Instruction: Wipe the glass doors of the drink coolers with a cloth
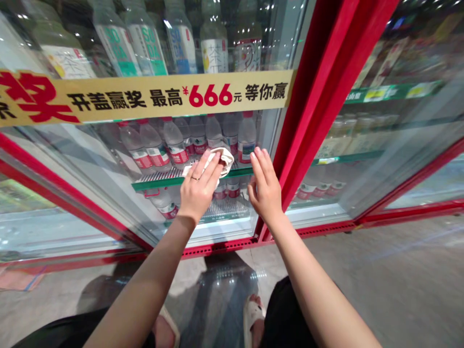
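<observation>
My left hand [198, 189] presses a crumpled white cloth [227, 162] against the glass door [119, 203] of a red-framed drinks cooler. A ring shows on one of its fingers. To the right, my right hand [266, 186] is raised close to the same glass near the red door frame [302, 111], fingers stretched out and nothing in it. Whether its fingertips touch the glass I cannot tell. Behind the pane, water bottles [176, 142] with red and white labels stand on a green-edged shelf [159, 183].
A yellow banner strip [152, 96] with red and black lettering runs across the glass. Soda and tea bottles [143, 41] fill the upper shelf. Another cooler door [344, 179] adjoins on the right. Below lies a grey floor [406, 270] with my sandalled feet [253, 316].
</observation>
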